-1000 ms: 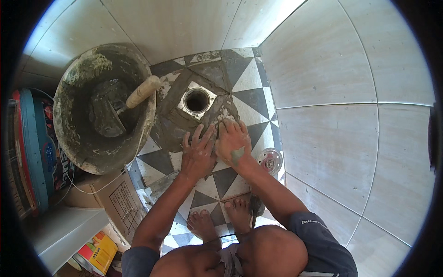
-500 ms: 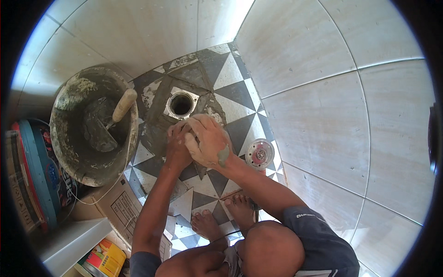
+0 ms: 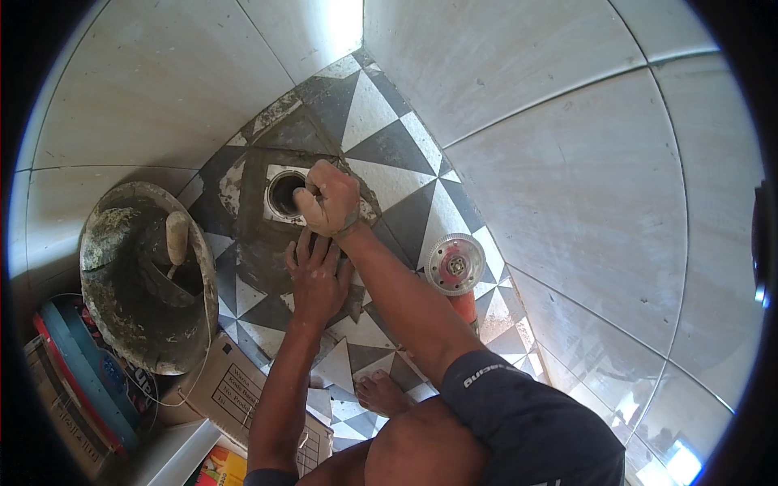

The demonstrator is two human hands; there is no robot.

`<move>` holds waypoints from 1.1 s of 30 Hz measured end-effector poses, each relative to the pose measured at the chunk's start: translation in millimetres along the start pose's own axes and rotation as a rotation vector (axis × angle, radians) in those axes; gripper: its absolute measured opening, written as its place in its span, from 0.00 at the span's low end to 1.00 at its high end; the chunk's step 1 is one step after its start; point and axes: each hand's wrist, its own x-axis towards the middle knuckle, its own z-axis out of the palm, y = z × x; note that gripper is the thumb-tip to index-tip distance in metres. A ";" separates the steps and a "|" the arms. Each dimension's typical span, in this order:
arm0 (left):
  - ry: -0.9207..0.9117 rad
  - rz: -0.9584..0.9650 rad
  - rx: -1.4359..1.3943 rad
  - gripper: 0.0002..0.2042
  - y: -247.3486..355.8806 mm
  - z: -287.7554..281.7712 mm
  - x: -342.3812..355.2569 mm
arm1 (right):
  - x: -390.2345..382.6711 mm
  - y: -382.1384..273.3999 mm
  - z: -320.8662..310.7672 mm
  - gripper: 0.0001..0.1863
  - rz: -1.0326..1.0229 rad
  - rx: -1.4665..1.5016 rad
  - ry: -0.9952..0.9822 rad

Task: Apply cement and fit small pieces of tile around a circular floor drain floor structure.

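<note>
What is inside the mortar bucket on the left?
Inside the bucket, a trowel with a pale wooden handle stands against grey mortar caked on the walls. Its blade tip and the bucket's bottom are hidden in shadow.

Right hand point(image 3: 328, 197) moved forward to drain opening point(image 3: 284, 194), now fisted; left hand point(image 3: 316, 275) now behind, flat on floor.

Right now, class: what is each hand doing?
Left hand: open, flat on the floor tiles.
Right hand: closed in a fist beside the drain hole; contents cannot be told.

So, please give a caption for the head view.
Right hand closed beside the floor drain, left hand flat on wet tiles.
</note>
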 end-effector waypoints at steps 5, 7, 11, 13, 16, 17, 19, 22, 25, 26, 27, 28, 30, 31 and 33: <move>-0.068 -0.022 -0.026 0.25 -10.1 2.7 -9.5 | 17.3 -25.7 6.8 0.20 -0.183 0.037 0.029; -0.065 -0.012 -0.031 0.26 -5.0 1.7 -8.0 | 23.9 -12.6 5.0 0.20 -0.350 -0.108 0.035; 0.008 -0.019 0.010 0.25 2.8 3.3 -2.6 | 13.3 1.3 -2.8 0.18 -0.169 -0.135 -0.020; 0.010 -0.028 0.015 0.25 -5.7 5.6 -2.6 | 29.9 -23.6 3.7 0.18 -0.238 -0.056 -0.001; -0.016 -0.005 0.003 0.26 -6.4 -0.7 -7.3 | 28.6 -29.4 0.1 0.17 -0.279 -0.078 -0.022; 0.022 0.004 0.008 0.26 0.3 -0.5 -5.0 | 24.2 -15.7 -2.7 0.16 -0.275 -0.171 -0.058; 0.096 0.009 0.026 0.27 5.5 1.4 5.2 | 9.4 7.7 -5.7 0.14 -0.184 -0.179 -0.091; 0.095 -0.016 -0.072 0.27 -1.8 0.9 -3.5 | 11.8 -30.3 -2.1 0.12 -0.145 -0.104 -0.024; 0.188 -0.006 -0.086 0.27 0.9 8.7 -4.9 | 59.6 -121.6 15.1 0.11 -0.205 -0.020 -0.018; 0.205 -0.048 -0.070 0.27 1.2 10.3 -1.1 | 73.2 -151.2 27.0 0.08 -0.341 -0.039 -0.066; 0.221 -0.140 -0.312 0.27 9.2 12.0 10.4 | 84.1 -169.5 32.2 0.07 -0.490 -0.083 -0.106; 0.232 -0.230 -0.548 0.26 11.7 13.2 16.0 | 84.0 -180.3 47.6 0.07 -0.501 -0.061 -0.123; 0.327 -0.212 -0.440 0.27 0.2 45.3 19.1 | 78.4 -207.5 92.8 0.09 -0.735 -0.332 -0.682; 0.398 -0.171 -0.334 0.27 -6.6 63.6 22.3 | 71.0 -207.3 120.2 0.10 -0.811 -0.525 -0.829; 0.443 -0.240 -0.869 0.27 -24.4 91.2 19.6 | 57.7 -207.5 153.2 0.11 -0.891 -0.700 -0.979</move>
